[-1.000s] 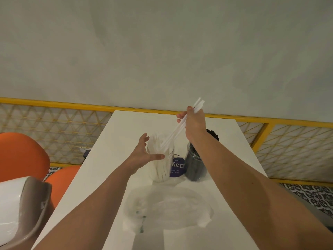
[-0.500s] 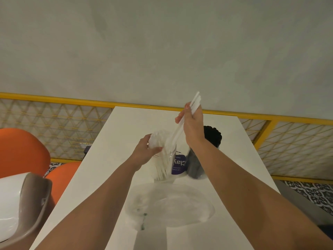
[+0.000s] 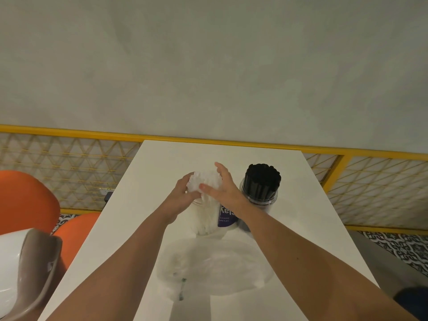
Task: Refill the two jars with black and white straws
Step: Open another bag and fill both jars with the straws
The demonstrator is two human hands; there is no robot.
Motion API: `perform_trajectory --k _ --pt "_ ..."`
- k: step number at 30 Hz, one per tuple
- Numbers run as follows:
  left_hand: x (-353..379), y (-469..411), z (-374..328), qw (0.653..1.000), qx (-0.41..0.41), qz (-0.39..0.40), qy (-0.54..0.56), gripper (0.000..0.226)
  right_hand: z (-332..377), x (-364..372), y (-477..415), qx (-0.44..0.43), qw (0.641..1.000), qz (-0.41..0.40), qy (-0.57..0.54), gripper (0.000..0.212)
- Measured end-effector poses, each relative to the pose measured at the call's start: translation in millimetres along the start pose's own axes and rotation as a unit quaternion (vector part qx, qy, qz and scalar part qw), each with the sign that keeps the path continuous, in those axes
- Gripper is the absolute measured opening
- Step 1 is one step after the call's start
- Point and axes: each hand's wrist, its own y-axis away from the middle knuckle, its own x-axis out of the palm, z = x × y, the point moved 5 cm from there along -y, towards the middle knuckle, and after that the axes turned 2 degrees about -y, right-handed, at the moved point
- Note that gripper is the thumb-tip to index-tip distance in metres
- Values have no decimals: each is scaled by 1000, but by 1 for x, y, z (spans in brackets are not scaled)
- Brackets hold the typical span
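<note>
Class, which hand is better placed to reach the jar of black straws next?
Likely right: the right hand rests on the white straws beside the jar of black straws; the left hand holds their far side.

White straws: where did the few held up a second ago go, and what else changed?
The right hand lowered them into the clear jar and let go; it now rests on the white straws. The left hand rose from the jar's side to cup their tops. The black-straw jar and plastic bag stayed put.
</note>
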Motion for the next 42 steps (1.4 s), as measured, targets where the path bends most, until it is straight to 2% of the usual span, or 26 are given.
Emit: perform_trajectory --k 2,5,7,12,16,19,22,24,26,27,29,31,33,35,37,40,42 --pt "-2 1 -1 1000 -9 9 -15 70 -7 2 2 25 998 37 -32 104" --pt "1 4 -6 999 -9 21 -39 67 -12 5 0 23 997 62 -34 117" --pt "6 6 -12 998 5 25 -54 59 -10 5 -1 6 998 53 -24 110" --pt "7 7 -21 998 32 1 -50 47 -7 0 -3 -47 999 13 11 72" --pt "5 8 -32 998 40 -28 -46 43 4 -9 0 -71 996 -1 46 74" --pt "5 9 -49 995 69 -61 -30 58 19 -27 3 -109 989 -47 92 77" --pt "17 13 -71 985 128 -100 -61 61 35 -52 12 -147 971 -126 139 69" --pt "35 18 -83 976 168 -112 -81 59 44 -72 23 -179 949 -210 154 59" --pt "60 20 -89 973 196 -84 -90 57 46 -92 34 -196 918 -287 193 50" --pt "74 19 -89 974 194 -63 -99 57 42 -101 36 -180 909 -310 214 50" --pt "97 14 -86 980 154 -14 -123 63 24 -118 37 -103 920 -320 203 62" --pt "113 10 -78 986 97 22 -133 66 3 -126 40 -6 952 -287 107 77" --pt "123 9 -75 986 92 28 -137 56 -12 -123 43 47 970 -237 -11 78" --pt "128 10 -77 984 109 15 -137 54 -15 -120 42 53 977 -196 -60 70" --pt "129 12 -81 984 119 2 -136 56 -11 -120 42 38 981 -183 -50 63" --pt "120 16 -82 983 109 -26 -144 60 -3 -126 48 16 974 -226 -3 53" --pt "111 21 -82 978 123 -59 -160 60 7 -130 56 -31 960 -274 56 45"
